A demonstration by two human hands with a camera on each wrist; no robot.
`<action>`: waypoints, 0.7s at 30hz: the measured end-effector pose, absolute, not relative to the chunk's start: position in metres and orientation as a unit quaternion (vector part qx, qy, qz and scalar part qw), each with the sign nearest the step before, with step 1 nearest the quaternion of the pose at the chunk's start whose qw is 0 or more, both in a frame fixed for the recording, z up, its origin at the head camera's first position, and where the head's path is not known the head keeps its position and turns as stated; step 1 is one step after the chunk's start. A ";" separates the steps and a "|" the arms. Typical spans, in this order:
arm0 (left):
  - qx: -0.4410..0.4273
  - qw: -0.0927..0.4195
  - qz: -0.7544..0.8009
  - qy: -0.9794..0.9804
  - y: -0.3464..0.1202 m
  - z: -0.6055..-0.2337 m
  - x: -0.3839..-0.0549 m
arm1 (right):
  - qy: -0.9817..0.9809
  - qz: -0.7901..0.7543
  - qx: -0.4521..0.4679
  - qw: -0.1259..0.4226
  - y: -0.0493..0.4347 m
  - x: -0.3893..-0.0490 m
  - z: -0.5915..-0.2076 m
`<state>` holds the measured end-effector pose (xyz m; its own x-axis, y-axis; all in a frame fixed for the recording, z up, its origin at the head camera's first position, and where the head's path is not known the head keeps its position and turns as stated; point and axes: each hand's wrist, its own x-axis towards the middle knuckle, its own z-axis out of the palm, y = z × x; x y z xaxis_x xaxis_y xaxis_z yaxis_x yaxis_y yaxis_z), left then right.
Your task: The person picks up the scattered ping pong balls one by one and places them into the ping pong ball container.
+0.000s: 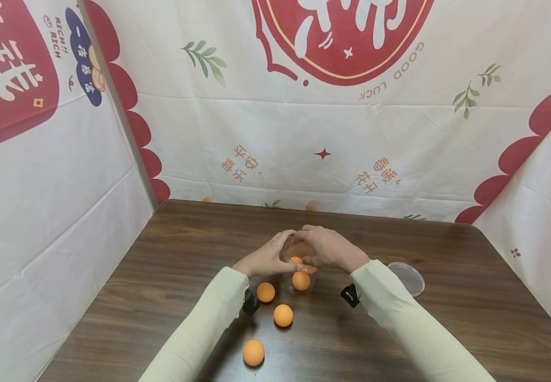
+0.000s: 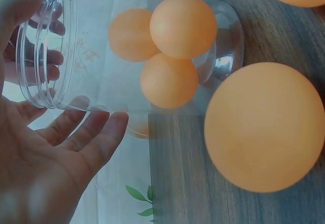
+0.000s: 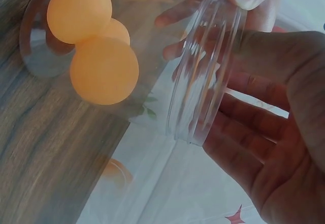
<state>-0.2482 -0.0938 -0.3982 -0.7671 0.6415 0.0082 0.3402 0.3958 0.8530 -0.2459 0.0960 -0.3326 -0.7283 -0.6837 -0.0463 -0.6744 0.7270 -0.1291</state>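
Observation:
A clear plastic jar (image 1: 288, 286) with a ridged screw neck stands upright on the table, its mouth uncovered. Inside it are orange ping-pong balls (image 2: 183, 27), three of them visible in the left wrist view, resting toward the bottom. My left hand (image 1: 269, 258) holds the jar's neck from the left, thumb at the near rim and fingers round the far side. From the right, my right hand (image 1: 331, 249) also grips the neck, its fingers behind the jar in the right wrist view. The two hands nearly meet at the mouth.
Three loose orange balls lie on the brown wooden table (image 1: 170, 297): one ball (image 1: 265, 292) beside the jar, another (image 1: 283, 315) nearer, a third (image 1: 253, 353) closest. A round clear lid (image 1: 408, 279) lies right of the right forearm. Printed cloth (image 1: 275, 127) hangs behind.

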 end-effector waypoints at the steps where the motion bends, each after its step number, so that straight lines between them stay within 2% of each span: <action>1: 0.300 0.163 0.461 0.819 -0.094 -0.398 -0.248 | 0.928 -0.055 -0.367 0.046 0.096 -0.246 -0.333; 13: 0.291 0.165 0.458 0.824 -0.091 -0.398 -0.247 | 0.933 -0.108 -0.341 0.039 0.106 -0.238 -0.326; 21: 0.299 0.153 0.455 0.825 -0.093 -0.398 -0.247 | 0.940 -0.153 -0.297 0.075 0.120 -0.235 -0.334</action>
<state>-0.2471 -0.0930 -0.3983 -0.7740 0.6329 0.0191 0.3543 0.4078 0.8415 -0.2349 0.1198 -0.3343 -0.8127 -0.5805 -0.0506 -0.5344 0.7771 -0.3325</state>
